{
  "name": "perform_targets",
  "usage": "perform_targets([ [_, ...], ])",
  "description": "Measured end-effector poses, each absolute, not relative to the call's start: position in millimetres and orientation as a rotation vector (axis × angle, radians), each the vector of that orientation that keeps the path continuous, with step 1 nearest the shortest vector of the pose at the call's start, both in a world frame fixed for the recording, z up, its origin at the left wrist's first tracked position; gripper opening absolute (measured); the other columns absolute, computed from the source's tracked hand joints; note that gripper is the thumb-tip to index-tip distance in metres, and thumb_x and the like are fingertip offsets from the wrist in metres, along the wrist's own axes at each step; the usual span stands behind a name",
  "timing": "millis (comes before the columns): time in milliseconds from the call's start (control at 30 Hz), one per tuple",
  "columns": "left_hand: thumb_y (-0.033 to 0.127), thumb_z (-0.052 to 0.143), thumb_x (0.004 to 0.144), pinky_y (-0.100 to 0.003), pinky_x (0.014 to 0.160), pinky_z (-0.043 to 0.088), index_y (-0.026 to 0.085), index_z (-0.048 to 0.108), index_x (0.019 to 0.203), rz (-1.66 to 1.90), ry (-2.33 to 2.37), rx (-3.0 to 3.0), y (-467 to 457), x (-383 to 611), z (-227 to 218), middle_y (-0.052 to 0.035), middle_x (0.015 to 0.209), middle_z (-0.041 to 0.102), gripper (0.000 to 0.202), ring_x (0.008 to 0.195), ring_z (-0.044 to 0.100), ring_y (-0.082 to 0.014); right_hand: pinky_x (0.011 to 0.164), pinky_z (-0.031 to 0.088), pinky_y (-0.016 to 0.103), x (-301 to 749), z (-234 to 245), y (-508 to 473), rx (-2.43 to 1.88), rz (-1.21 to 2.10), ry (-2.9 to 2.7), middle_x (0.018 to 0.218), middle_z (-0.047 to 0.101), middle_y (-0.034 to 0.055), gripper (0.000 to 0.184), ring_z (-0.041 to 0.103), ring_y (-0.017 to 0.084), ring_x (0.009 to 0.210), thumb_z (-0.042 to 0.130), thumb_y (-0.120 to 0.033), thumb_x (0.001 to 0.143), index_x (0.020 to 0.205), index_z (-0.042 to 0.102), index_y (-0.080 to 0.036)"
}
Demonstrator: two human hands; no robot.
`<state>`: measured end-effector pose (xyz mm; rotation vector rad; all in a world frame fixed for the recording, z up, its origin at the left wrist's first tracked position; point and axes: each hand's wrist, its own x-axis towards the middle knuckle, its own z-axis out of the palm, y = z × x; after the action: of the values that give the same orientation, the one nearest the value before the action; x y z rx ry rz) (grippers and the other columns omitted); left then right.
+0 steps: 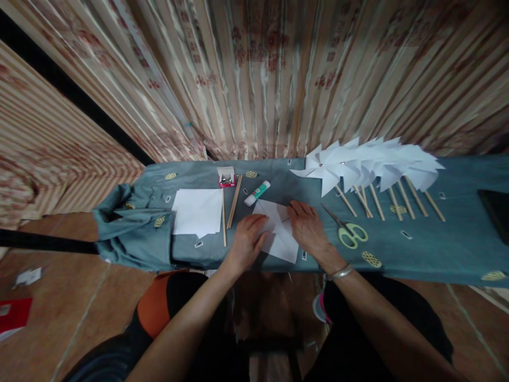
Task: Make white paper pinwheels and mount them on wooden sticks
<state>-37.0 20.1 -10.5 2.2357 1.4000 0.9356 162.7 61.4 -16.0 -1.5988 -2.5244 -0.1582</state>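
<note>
A white square of paper (283, 245) with slits running in from its corners lies in front of me at the table's near side. My left hand (247, 240) has its bent fingers and thumb on the paper's left part, closed on it. On the opposite side, my right hand (307, 227) grips the paper's upper right part, fingertips pressed together; exactly how they hold it is partly hidden. Just beyond the paper lies a glue stick (257, 193). Green-handled scissors (347, 229) rest right of my right hand, blades pointing up and left.
A stack of white paper (198, 211) lies on the left, beside thin wooden sticks (235, 201) and a small red box of metal pins (227, 178). Several paper pinwheels (369, 162) on sticks overlap at the back right. A dark flat object (495, 212) sits at the right edge.
</note>
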Motion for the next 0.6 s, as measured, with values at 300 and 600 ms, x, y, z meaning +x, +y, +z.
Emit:
perform_targets([
  [300, 0.022, 0.062, 0.083, -0.046, 0.107, 0.042, 0.015, 0.052, 0.130, 0.903, 1.746, 2.094, 75.3, -61.4, 2.4, -0.0147, 0.130, 0.059, 0.049, 0.123, 0.053, -0.0282, 0.096, 0.043, 0.041, 167.6, -17.7, 70.1, -1.551, 0.076, -2.316, 0.127, 0.062, 0.0193, 0.037, 0.054, 0.029, 0.117, 0.037, -0.012, 0.094, 0.124, 0.057, -0.004],
  [600, 0.021, 0.062, 0.081, -0.045, 0.100, 0.046, 0.017, 0.063, 0.118, 0.649, 1.855, 2.226, 110.5, -55.0, -15.7, -0.0102, 0.112, 0.066, 0.037, 0.110, 0.058, -0.0276, 0.098, 0.043, 0.046, 158.7, -7.8, 72.5, -1.455, 0.217, -2.197, 0.128, 0.061, 0.0197, 0.037, 0.053, 0.030, 0.120, 0.039, -0.016, 0.094, 0.126, 0.056, -0.007],
])
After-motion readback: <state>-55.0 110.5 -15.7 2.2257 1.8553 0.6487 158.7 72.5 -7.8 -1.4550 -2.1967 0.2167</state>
